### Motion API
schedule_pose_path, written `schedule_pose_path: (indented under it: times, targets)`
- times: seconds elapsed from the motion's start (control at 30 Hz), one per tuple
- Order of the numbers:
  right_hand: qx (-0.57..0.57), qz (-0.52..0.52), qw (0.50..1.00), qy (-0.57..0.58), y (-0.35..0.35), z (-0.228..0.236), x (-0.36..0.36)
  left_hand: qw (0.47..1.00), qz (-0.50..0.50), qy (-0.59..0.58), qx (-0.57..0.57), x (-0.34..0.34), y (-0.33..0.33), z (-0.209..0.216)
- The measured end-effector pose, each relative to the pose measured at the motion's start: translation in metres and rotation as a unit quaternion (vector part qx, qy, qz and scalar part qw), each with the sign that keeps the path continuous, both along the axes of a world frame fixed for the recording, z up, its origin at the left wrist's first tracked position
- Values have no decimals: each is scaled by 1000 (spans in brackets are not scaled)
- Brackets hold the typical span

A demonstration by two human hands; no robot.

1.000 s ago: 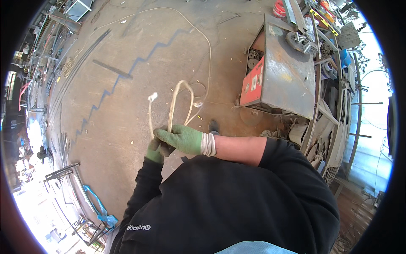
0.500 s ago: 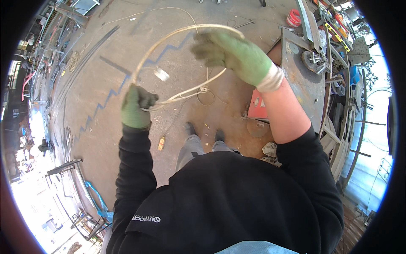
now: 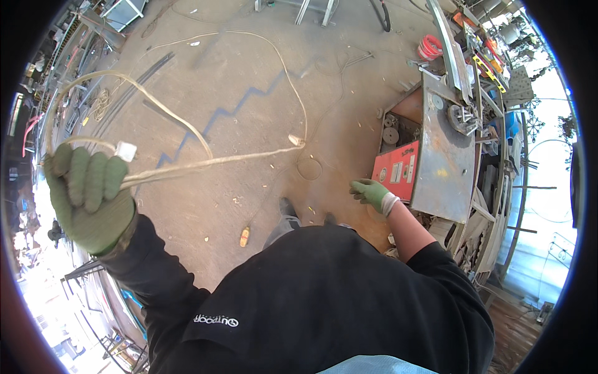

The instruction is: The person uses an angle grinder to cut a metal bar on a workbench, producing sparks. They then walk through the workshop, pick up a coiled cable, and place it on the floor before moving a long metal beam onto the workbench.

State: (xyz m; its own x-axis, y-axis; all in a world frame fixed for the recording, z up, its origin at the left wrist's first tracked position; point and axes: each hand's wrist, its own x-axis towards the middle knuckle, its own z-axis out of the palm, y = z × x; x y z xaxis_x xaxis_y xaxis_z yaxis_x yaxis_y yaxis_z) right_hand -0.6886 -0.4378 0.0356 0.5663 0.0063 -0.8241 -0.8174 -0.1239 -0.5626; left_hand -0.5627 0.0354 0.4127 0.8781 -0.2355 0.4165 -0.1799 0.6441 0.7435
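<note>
My left hand (image 3: 93,202), in a green work glove, is raised at the far left with its fingers wrapped round a cream-coloured cable (image 3: 218,159). One loop of it arches above the glove, and a white block (image 3: 126,151), perhaps a plug, sits by the fingertips. From the fist, doubled strands stretch right to a bunched spot near the floor's middle, where more cable curves away over the floor. My right hand (image 3: 372,194), gloved in green with a white cuff, hangs beside the red panel (image 3: 397,173) of a metal cabinet. Its fingers are loosely extended and hold nothing.
The metal-topped bench (image 3: 443,168) with the red panel stands at right, discs (image 3: 390,135) on its shelf. A red bucket (image 3: 430,47) and a yellow level (image 3: 489,73) are beyond. On the floor lies a yellow-orange object (image 3: 245,237) with a thin cord. Metal bars line the left.
My left hand has moved left and up with the cable, drawing its strands out. My right hand has come away from the loop and dropped down beside the red panel.
</note>
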Motion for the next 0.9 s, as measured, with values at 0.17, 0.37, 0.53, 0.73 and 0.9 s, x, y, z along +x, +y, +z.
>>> schedule_pose_path:
  times: [0.17,0.37,0.53,0.73,0.9]
  targets:
    - [7,109,978,-177,86,-16,64,993,-82,-81,3,4,36,62]
    - [18,327,796,-509,234,50,130,991,11,-109,-70,-13,53,110]
    - [-11,594,772,-225,280,57,134,985,115,-110,-63,-18,124,134]
    - [-180,559,761,-276,197,-32,114,983,131,-128,-24,-15,214,140]
    - [-176,488,833,-193,161,-23,139,951,283,-120,34,3,196,45]
